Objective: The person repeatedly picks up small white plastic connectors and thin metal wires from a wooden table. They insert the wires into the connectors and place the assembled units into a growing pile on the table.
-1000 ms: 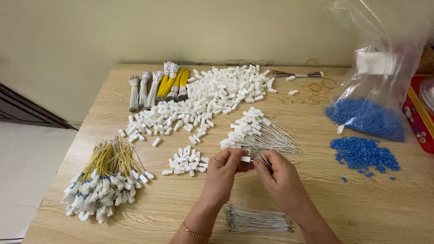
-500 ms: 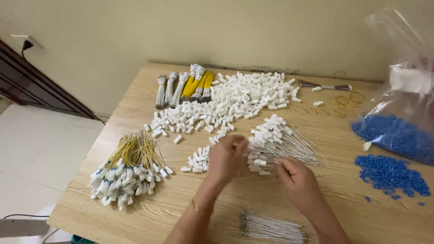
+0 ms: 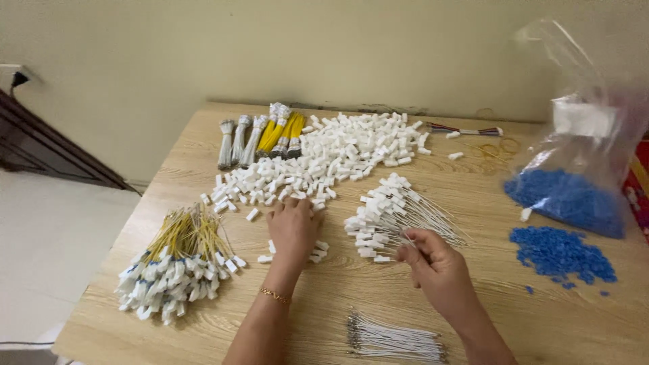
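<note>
right hand (image 3: 433, 263) pinching white wires (image 3: 405, 216) — connector ends up-left

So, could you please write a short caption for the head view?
Left hand on small white connectors; right hand at a fan of white-tipped wires on a wooden table.

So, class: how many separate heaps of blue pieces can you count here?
2. One heap sits inside the clear plastic bag at the table's right edge, as bagged blue pieces; the loose blue pieces lie just in front. More may be out of frame.
</note>
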